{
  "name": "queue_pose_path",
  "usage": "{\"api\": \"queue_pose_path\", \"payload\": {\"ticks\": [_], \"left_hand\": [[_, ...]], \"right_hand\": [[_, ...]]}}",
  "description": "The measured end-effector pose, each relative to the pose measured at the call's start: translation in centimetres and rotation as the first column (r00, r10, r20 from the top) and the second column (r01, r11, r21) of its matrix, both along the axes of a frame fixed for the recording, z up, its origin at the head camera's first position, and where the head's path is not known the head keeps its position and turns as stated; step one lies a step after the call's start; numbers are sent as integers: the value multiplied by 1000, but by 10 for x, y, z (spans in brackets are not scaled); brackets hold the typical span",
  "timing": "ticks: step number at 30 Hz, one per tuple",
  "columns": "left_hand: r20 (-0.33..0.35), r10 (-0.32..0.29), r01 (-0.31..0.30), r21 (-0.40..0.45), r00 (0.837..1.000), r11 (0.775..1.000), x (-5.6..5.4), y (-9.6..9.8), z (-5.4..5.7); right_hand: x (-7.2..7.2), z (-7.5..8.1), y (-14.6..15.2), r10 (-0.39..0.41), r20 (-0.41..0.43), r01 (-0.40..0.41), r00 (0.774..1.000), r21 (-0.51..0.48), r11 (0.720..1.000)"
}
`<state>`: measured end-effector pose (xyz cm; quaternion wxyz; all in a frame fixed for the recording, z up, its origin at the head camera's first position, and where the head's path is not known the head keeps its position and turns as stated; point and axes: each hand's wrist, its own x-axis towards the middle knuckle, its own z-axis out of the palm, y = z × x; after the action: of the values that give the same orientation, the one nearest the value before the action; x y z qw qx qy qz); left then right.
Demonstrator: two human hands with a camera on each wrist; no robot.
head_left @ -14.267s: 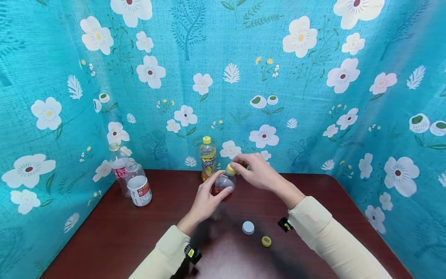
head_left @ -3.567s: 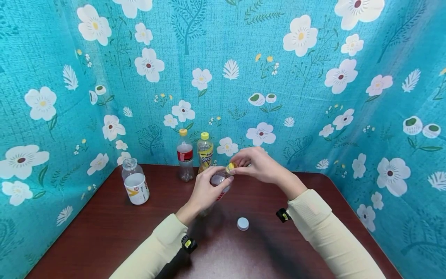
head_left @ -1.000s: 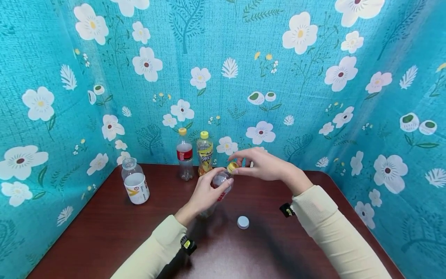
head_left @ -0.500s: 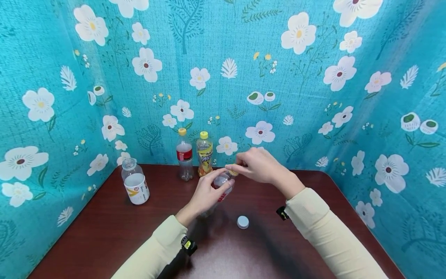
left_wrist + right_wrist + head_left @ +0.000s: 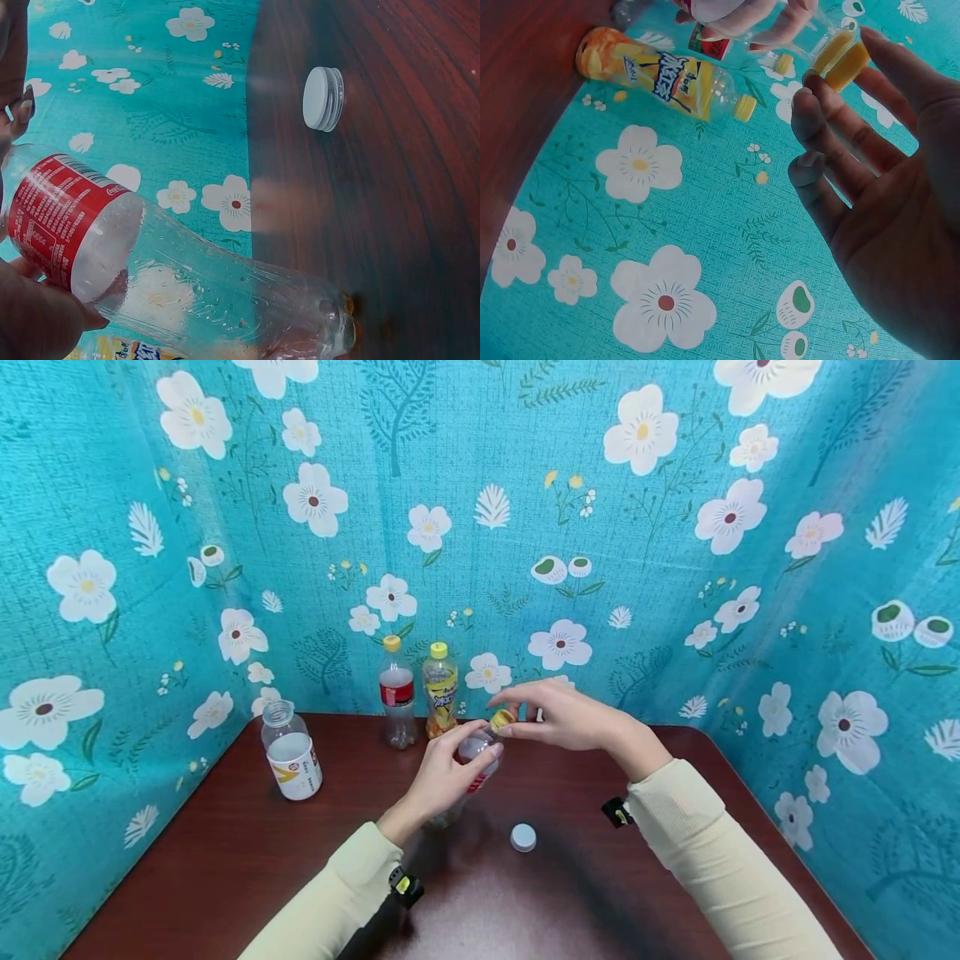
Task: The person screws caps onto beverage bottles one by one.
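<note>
In the head view my left hand (image 5: 437, 781) grips a clear plastic cola bottle (image 5: 480, 750), tilted, its neck up toward my right hand. The left wrist view shows its red label (image 5: 56, 214) and see-through lower body with a few drops. My right hand (image 5: 566, 717) is at the bottle's mouth. The right wrist view has its thumb and forefinger pinching a yellow bottle cap (image 5: 848, 66), just above a yellow ring (image 5: 831, 51) on the neck; whether the threads engage cannot be seen. The other fingers are bent loosely, off the cap.
A white screw cap (image 5: 522, 837) lies on the dark red table (image 5: 225, 877). An uncapped jar (image 5: 296, 768) with a white label stands at left. At the back stand a capped red-label bottle (image 5: 397, 693) and a yellow-label drink bottle (image 5: 441, 693) beside a floral curtain (image 5: 637, 568).
Over the last second my right fingers turn in over the cap and back out. Since the oldest frame, a red-label bottle has come to stand at the back, and the table's yellow cap is gone.
</note>
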<state>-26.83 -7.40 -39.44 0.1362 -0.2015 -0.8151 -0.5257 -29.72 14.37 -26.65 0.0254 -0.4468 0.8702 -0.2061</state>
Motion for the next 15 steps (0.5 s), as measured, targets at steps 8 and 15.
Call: {"api": "queue_pose_path", "payload": {"ticks": [8,15], "left_hand": [[38,3,-3,-6,999,1000,1,0,-2],[18,3,-3,-3,1000,1000,0,1,-1]], "right_hand": [[-3,-7,-7,-25,-84,24,996,-9,1000],[-1,-10,-12,-181,-299,194,937,14,981]]}}
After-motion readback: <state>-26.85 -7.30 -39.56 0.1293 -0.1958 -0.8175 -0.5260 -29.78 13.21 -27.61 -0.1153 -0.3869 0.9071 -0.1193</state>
